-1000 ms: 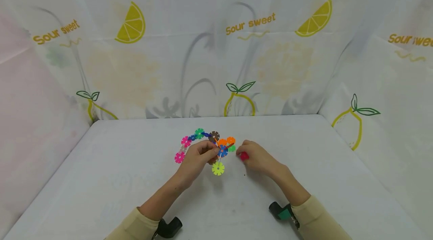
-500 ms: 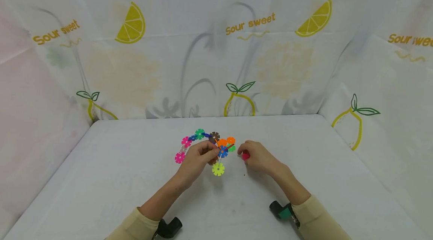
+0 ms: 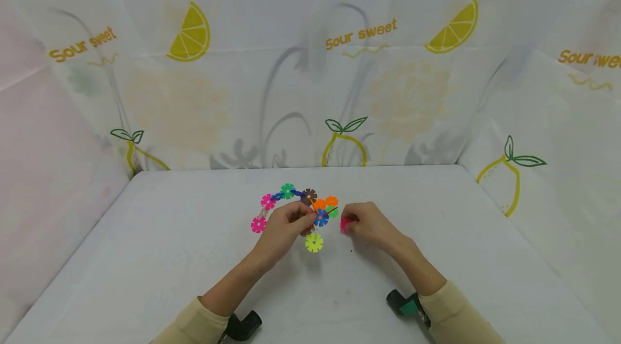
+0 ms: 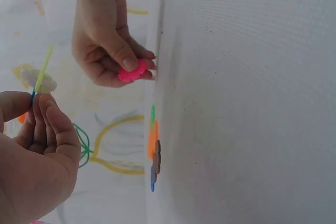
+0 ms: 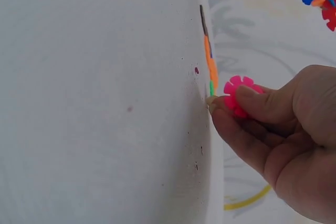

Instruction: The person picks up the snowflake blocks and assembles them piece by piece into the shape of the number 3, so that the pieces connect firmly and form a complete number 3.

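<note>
My left hand point(image 3: 280, 228) pinches a joined string of notched plastic snowflake discs above the table. A blue disc point(image 3: 321, 219) shows at its fingertips, and a yellow disc point(image 3: 314, 243) hangs below. Pink discs point(image 3: 259, 224) and a green disc point(image 3: 288, 191) lie beyond that hand; its fingers hide part of the string. To the right, my right hand point(image 3: 372, 225) pinches a single pink disc point(image 5: 237, 98) between thumb and fingers, apart from the string. In the left wrist view, a white disc point(image 4: 43, 81) joins the yellow one point(image 4: 46, 64).
Orange discs point(image 3: 332, 201), with green and brown ones, lie flat on the white table point(image 3: 194, 258) behind the left fingertips. A printed cloth point(image 3: 271, 90) walls the back and sides. Black wrist-camera mounts point(image 3: 245, 327) hang under both cuffs.
The pink disc in my right hand has turned and now shows at the left side of the fingertips. The right fingers have shifted their grip; the left hand has stayed nearly still.
</note>
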Demonstrator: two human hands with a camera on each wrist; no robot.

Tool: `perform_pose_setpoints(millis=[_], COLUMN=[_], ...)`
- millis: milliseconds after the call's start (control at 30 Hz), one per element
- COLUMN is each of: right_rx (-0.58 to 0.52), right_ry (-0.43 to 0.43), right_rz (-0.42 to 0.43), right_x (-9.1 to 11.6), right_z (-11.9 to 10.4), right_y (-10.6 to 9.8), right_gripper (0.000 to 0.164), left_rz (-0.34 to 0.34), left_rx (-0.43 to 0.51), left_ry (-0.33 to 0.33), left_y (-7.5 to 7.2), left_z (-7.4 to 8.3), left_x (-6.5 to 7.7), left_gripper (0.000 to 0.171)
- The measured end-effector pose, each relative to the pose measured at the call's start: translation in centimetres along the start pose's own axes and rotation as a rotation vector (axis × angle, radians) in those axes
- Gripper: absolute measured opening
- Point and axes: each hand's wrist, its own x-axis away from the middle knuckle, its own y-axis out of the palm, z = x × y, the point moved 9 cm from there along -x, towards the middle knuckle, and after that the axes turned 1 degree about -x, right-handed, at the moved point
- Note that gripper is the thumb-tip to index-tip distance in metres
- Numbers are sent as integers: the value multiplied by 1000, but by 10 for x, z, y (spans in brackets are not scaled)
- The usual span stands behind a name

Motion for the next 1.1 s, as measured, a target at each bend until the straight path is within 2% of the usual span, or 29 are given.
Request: perform_pose_setpoints(millis=[167, 400, 600, 767, 1100], right_rx=[-57, -226, -272, -330, -498], right_ry=[44, 21, -26, -22, -13], right_rz=[9, 29, 62, 84, 28], right_x=[2, 4, 4, 4, 10], right_z=[2, -2, -6, -6, -14], right_y=[-2, -15, -28, -35, -42], right_gripper=[13, 12, 10, 8, 14], left_rz=[14, 18, 37, 33, 59], left_rx=[-19, -43, -24, 4, 41], left_ry=[-5, 3, 6, 5, -10], left_y=[-1, -2, -5, -4, -4], left_z=[-1, -2, -1, 0, 0], left_x=[1, 1, 0, 1, 0], left_gripper=[13, 14, 13, 13, 15])
